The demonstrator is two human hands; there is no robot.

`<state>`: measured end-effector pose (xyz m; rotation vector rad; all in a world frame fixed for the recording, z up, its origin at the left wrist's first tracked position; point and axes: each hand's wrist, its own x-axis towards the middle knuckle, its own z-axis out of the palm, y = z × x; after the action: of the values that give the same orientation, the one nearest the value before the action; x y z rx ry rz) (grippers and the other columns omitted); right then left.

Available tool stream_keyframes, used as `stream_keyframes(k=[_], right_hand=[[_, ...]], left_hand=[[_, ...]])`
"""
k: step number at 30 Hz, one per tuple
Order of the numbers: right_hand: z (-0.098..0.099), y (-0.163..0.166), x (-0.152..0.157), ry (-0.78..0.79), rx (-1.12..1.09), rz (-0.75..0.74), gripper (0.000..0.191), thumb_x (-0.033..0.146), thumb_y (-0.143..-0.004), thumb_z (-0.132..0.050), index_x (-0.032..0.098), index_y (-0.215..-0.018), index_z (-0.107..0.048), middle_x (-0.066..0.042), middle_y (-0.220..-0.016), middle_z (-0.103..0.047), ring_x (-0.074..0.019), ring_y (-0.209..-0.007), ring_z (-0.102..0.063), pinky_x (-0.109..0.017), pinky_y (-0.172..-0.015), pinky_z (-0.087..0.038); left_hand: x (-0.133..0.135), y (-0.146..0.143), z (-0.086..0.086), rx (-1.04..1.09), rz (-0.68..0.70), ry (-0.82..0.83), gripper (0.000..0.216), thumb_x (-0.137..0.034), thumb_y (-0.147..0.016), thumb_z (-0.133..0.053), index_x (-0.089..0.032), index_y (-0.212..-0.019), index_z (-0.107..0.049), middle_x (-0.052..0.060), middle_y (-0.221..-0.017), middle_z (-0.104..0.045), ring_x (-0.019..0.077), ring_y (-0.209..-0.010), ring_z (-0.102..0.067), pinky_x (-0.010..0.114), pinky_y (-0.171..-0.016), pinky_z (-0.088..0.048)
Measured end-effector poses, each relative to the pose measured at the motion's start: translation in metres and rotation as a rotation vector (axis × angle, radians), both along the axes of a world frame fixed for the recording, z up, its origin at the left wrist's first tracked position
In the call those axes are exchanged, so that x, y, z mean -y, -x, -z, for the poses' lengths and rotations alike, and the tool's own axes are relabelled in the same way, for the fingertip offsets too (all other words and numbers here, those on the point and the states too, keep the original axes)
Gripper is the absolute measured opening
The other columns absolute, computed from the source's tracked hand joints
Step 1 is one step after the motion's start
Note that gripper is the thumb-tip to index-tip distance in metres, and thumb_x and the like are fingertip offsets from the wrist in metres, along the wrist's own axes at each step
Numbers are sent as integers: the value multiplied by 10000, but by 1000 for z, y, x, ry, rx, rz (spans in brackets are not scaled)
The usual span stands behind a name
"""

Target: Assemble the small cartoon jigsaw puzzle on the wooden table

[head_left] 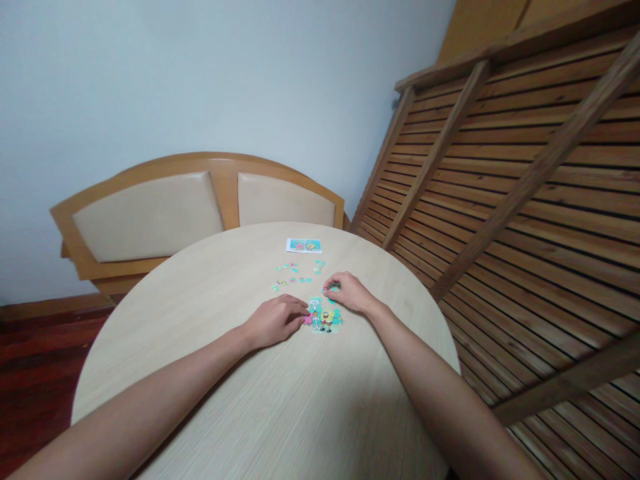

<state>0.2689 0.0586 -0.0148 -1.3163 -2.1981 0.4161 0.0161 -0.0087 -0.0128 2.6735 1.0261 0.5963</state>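
A partly joined jigsaw puzzle [326, 321] with a yellow square cartoon figure and green background lies flat on the table. My left hand [277, 321] rests at its left side, fingers spread and slightly bent, fingertips touching the pink edge of the joined part. Just above the puzzle, my right hand [347, 291] pinches a small puzzle piece [325, 290] between thumb and fingers. Below that hand a green piece [333, 298] shows partly. Loose puzzle pieces [287, 282] lie in rough rows farther back, with several more pieces [319, 267] to their right.
A picture sheet [304, 246] with matching cartoon figures lies toward the far edge of the round pale wooden table [240, 413]. Behind stands a padded bench back [150, 217] against the wall. A slatted wooden panel [525, 220] leans on the right.
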Motion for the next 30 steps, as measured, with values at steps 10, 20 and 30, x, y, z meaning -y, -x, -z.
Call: stream_keyframes(k=[10, 20, 30], right_hand=[[-15, 28, 21, 263, -418, -186, 297, 415, -763, -739, 128, -835, -720, -64, -808, -719, -170, -768, -633, -302, -749, -488], [-15, 41, 31, 312, -461, -294, 330, 365, -778, -740, 137, -1012, -697, -39, -802, -719, -164, -765, -654, -279, -727, -485], [-15, 38, 29, 252, -453, -289, 308, 418, -758, -766, 143, -894, -736, -65, -865, -742, -175, -791, -657, -289, -733, -497]], left_hand=[[-5, -3, 1, 346, -271, 227, 289, -390, -921, -569, -190, -1096, -684, 76, -1016, -744, 220, -920, -692, 317, -803, -528], [-7, -9, 3, 561, -231, 383, 281, -397, -877, -588, -143, -926, -698, 43, -796, -710, 171, -728, -643, 263, -673, -485], [-8, -10, 3, 626, -230, 377, 326, -452, -871, -602, -140, -917, -685, 53, -810, -709, 172, -738, -637, 263, -663, -487]])
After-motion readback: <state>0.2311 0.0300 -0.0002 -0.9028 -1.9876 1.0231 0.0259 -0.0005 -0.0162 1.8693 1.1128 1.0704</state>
